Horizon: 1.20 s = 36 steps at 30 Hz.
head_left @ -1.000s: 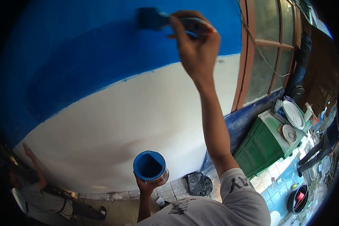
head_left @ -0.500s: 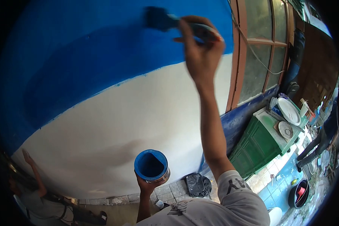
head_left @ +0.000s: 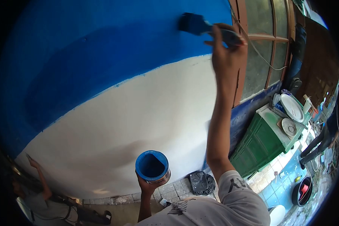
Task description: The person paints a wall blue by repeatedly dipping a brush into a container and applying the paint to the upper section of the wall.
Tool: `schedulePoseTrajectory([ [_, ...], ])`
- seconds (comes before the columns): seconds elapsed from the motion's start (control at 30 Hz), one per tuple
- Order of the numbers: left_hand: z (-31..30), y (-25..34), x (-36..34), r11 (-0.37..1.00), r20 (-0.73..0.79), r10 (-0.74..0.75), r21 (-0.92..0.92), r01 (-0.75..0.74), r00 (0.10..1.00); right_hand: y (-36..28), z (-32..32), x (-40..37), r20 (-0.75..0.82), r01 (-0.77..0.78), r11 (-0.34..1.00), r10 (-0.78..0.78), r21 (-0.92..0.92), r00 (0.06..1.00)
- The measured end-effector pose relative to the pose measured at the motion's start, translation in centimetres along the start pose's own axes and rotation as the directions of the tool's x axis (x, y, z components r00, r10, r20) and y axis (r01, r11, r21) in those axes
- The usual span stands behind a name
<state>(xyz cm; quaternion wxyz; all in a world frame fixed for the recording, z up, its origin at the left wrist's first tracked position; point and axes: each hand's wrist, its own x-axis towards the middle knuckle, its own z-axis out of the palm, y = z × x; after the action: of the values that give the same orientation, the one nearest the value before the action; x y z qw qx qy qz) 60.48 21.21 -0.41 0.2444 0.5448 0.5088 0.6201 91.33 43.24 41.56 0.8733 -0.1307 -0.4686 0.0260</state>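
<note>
My right hand (head_left: 228, 47) is closed round the handle of a paintbrush (head_left: 194, 25), high up near the window frame. The dark, blue-coated bristles lie over the blue part of the wall (head_left: 139, 45). Below a slanting, slightly rough edge the wall is white (head_left: 139, 109). Low in the middle, my left hand (head_left: 148, 185) grips a paint can (head_left: 152, 165) from beneath and the side. Blue paint covers the can's rim and inner wall, and its opening faces up towards me.
A brown-framed window (head_left: 261, 56) with a loose cable borders the wall. Right of me stands a green cabinet (head_left: 258, 143) with plates on top. A black plastic bag (head_left: 201, 183) lies at the wall's foot. One person (head_left: 45, 203) is at lower left, another (head_left: 324, 139) at far right.
My right hand and the paintbrush have swept right across the blue wall, closer to the window frame. The paint can has stayed nearly in place in my left hand.
</note>
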Motion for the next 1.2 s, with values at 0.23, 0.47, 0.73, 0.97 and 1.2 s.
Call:
schedulePoseTrajectory([
  [0.23, 0.0, -0.5, 0.9, 0.997, 0.017, 0.067, 0.045, -0.068, 0.998, -0.9, 7.6, -4.0, 0.336, -0.135, 0.958, 0.044, 0.252, 0.941],
  [0.47, -0.3, 0.7, -0.3, 0.997, -0.039, 0.076, 0.03, -0.075, 0.996, 3.9, -0.8, 0.6, 0.108, -0.158, 0.978, 0.144, 0.137, 0.984],
  [0.73, -0.8, 1.9, -1.0, 0.999, 0.005, 0.047, -0.019, -0.047, 0.999, -0.3, -2.4, 1.5, 0.174, -0.109, 0.993, 0.099, 0.049, 0.98],
  [0.97, 2.3, 1.8, -0.2, 0.997, 0.034, 0.07, -0.045, -0.068, 0.997, 0.0, 3.2, 0.7, 0.376, -0.141, 0.975, 0.068, 0.171, 0.924],
  [1.2, 2.7, 1.5, -0.5, 0.995, 0.064, 0.096, -0.03, -0.094, 0.993, -2.1, 0.3, 2.1, 0.235, -0.108, 0.993, 0.094, 0.048, 0.968],
])
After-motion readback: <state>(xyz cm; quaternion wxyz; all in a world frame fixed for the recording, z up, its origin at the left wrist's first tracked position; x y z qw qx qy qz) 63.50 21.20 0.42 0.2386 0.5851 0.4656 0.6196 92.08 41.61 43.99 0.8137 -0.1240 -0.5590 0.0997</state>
